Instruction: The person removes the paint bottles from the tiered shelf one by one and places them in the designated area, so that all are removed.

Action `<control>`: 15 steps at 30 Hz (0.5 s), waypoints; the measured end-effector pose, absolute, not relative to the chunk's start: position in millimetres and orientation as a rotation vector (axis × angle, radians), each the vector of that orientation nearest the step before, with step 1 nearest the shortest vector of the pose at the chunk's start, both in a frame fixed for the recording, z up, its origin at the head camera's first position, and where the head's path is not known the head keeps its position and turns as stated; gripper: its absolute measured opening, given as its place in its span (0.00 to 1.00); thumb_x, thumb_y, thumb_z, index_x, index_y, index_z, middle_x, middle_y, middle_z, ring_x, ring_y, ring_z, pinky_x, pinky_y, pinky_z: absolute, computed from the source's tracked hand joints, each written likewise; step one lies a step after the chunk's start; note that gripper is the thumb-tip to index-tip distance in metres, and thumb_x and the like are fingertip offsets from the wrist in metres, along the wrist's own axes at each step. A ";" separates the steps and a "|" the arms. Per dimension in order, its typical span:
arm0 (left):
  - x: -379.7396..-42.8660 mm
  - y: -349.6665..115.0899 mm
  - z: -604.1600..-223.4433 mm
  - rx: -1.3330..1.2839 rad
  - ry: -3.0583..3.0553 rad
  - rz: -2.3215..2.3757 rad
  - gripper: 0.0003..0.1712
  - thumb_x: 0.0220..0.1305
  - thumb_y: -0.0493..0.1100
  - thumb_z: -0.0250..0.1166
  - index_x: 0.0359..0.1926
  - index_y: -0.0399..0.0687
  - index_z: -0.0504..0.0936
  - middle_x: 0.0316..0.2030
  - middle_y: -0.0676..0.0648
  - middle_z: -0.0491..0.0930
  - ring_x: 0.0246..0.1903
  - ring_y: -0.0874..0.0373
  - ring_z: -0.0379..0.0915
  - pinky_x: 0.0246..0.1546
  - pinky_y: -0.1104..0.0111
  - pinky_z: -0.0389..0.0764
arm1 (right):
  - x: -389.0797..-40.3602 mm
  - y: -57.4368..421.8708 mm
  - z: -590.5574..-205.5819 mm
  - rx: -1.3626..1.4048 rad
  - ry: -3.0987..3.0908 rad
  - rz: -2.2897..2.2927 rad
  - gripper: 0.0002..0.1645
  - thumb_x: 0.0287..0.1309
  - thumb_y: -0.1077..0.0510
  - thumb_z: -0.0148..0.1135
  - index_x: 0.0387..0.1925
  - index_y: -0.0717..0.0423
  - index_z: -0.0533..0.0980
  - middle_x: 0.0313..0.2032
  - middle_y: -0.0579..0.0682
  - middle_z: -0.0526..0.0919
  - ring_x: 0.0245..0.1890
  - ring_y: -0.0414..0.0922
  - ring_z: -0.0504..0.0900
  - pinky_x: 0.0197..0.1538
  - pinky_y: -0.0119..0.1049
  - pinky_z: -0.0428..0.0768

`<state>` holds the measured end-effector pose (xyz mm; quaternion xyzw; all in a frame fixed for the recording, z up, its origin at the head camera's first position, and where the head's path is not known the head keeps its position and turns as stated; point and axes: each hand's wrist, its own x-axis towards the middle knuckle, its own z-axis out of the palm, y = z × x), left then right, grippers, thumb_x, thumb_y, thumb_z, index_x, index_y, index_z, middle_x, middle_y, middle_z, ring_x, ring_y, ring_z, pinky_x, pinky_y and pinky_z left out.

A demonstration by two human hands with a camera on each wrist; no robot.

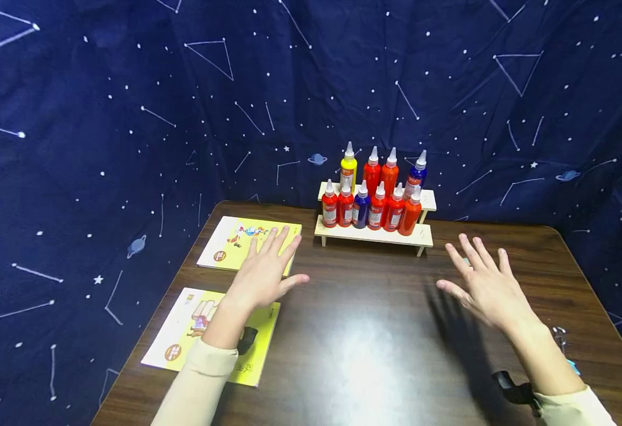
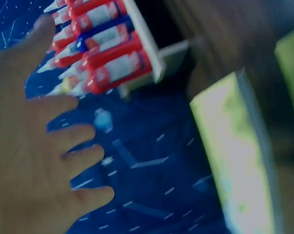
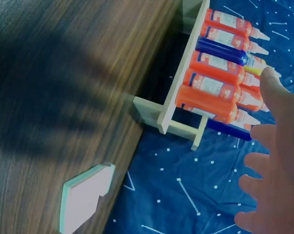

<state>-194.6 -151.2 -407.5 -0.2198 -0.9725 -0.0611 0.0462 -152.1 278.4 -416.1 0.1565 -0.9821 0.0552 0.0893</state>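
Two bare hands are held spread, with nothing grasped by either: the left hand [image 1: 263, 272] appears raised over the far book [image 1: 219, 236], the right hand [image 1: 489, 290] over the surface [image 1: 342, 307], where its shadow [image 1: 460, 343] is cast. The bottles [image 1: 377, 212] are ranged upright in two tiers on the rack [image 1: 425, 233], set between and beyond the hands, before a blue cloth [image 1: 289, 118]. Trouble, it is judged, is likeliest there: the bottles are packed close on narrow steps, so if one were carelessly plucked out, its neighbours could be toppled, and if a back one were drawn forward low, a front row bottle could be clipped. Were the rack bumped by the right hand, several might be tipped together. The near book [image 1: 260, 355] could be pushed askew if brushed by the left sleeve [image 1: 196, 381].
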 end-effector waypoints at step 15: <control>-269.9 -115.9 -447.9 0.143 -2.484 -2.310 0.29 0.69 0.43 0.58 0.67 0.40 0.65 0.62 0.34 0.69 0.61 0.37 0.65 0.59 0.45 0.71 | -233.6 256.6 -430.4 0.235 -2.625 1.009 0.38 0.58 0.54 0.65 0.65 0.64 0.64 0.58 0.68 0.73 0.58 0.64 0.71 0.60 0.59 0.68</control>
